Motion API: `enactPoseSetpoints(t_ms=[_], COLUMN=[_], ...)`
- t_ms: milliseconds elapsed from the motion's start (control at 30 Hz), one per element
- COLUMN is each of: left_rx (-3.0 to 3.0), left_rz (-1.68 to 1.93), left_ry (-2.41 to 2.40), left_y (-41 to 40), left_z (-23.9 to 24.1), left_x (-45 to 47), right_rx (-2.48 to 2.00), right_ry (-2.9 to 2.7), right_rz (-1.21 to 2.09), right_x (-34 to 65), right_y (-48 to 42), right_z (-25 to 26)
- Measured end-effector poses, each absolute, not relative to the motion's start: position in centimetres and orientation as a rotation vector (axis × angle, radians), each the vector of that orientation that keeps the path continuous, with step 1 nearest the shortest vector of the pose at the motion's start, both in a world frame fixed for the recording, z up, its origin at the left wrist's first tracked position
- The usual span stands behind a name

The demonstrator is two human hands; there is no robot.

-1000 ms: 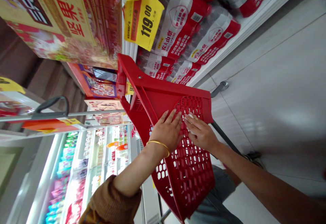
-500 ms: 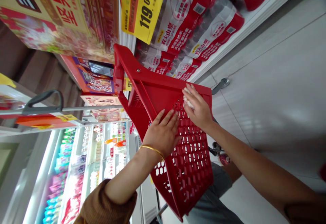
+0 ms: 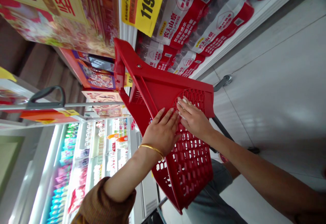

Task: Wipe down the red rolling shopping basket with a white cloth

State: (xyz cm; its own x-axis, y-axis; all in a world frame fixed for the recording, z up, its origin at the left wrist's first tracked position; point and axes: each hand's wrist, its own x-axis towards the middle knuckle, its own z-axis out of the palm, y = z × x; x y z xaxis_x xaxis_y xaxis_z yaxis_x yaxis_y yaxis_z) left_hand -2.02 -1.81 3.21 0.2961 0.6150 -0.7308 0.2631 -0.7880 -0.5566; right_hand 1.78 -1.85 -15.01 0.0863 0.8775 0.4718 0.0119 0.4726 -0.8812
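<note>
A red plastic shopping basket (image 3: 165,84) with honeycomb holes in its wall fills the middle of the head view, which is turned sideways. My left hand (image 3: 161,132), a gold bangle at its wrist, lies flat against the basket's side with the fingers stretched out. Close beside its fingertips, my right hand (image 3: 192,118) presses a small white wad (image 3: 182,116), like a crumpled tissue, onto the holed panel. Most of the wad is hidden under the fingers. A caster wheel (image 3: 226,80) shows past the basket's end.
Packs of red-labelled water bottles (image 3: 183,10) sit on a low shelf behind a yellow price tag (image 3: 145,3). A dark loop handle (image 3: 47,98) on a metal rod is at left. Lit shelves (image 3: 86,156) stand lower left. A person's grey-clad leg (image 3: 214,196) is below the basket.
My right hand has slid with the white wad across the panel toward my left hand. My left hand stays in place. The view has shifted slightly.
</note>
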Motion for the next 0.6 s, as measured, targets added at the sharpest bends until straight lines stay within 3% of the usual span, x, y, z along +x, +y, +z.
enactPoseSetpoints(t_ms=[400,600], left_rx=[-2.299,-2.344], left_rz=[1.402,1.346], left_ry=[-0.744,-0.794], left_y=[-1.5,-0.8], left_z=[3.9,5.2], left_x=[-2.7,-2.6], right_rx=[-0.878,-0.905], right_ry=[-1.271,-1.073], right_rz=[0.724,0.716], right_x=[1.3,2.6], right_y=[-6.1,-2.2], right_z=[-14.6,-14.2])
